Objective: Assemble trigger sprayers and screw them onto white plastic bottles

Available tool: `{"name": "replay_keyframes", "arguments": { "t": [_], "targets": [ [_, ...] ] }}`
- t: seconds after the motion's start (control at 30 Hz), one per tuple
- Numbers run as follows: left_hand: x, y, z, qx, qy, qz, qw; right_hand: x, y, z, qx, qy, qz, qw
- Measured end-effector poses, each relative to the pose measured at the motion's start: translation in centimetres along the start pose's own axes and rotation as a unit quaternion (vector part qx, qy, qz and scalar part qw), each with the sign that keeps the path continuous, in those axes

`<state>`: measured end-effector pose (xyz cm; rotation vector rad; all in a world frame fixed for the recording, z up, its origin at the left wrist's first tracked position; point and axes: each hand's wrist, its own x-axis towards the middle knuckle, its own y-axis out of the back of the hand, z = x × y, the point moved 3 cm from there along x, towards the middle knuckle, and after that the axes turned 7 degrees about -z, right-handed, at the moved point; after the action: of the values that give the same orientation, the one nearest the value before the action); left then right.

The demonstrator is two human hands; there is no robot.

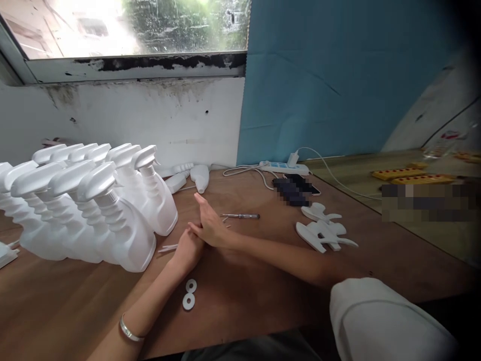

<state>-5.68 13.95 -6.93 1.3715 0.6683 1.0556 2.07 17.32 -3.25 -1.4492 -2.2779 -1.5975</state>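
Observation:
My right hand (pixel 212 223) is held edge-on above the wooden table with its fingers stretched out flat. Close against its palm side is my left hand (pixel 190 247); most of its fingers are hidden from here. I see no object in either hand. Thin white sticks (pixel 169 247) lie beside and partly behind my left hand. Just beyond my right wrist is a screwdriver (pixel 244 216) with a clear handle. Two white ring washers (pixel 191 286) rest side by side near my left forearm. White spray bottles (pixel 130 235) with trigger heads stand in rows to the left.
White flat plastic parts (pixel 326 230) lie at the table's right. Behind them are phones (pixel 313 186), partly blurred, and a power strip (pixel 283 167) with a cable. A white nozzle-shaped object (pixel 200 176) sits by the wall. Yellow pieces (pixel 413 175) lie at far right.

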Motion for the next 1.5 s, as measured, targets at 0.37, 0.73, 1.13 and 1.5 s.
{"name": "replay_keyframes", "arguments": {
  "t": [0.37,0.73,1.13,1.5],
  "targets": [
    [0.1,0.3,-0.6,0.040,0.010,-0.041,0.998,5.9,-1.1,6.9,-0.249,-0.039,-0.087,0.964],
    [0.2,-1.5,-1.0,0.065,0.012,-0.054,0.996,4.7,-0.5,7.3,-0.223,-0.096,-0.153,0.958],
    [0.6,-2.3,0.7,0.099,-0.052,-0.037,0.993,-6.8,4.3,3.6,-0.128,-0.001,-0.165,0.978],
    [0.9,-2.0,1.1,0.134,-0.107,-0.035,0.985,-7.9,3.9,3.5,-0.053,-0.057,-0.225,0.971]
  ]
}}
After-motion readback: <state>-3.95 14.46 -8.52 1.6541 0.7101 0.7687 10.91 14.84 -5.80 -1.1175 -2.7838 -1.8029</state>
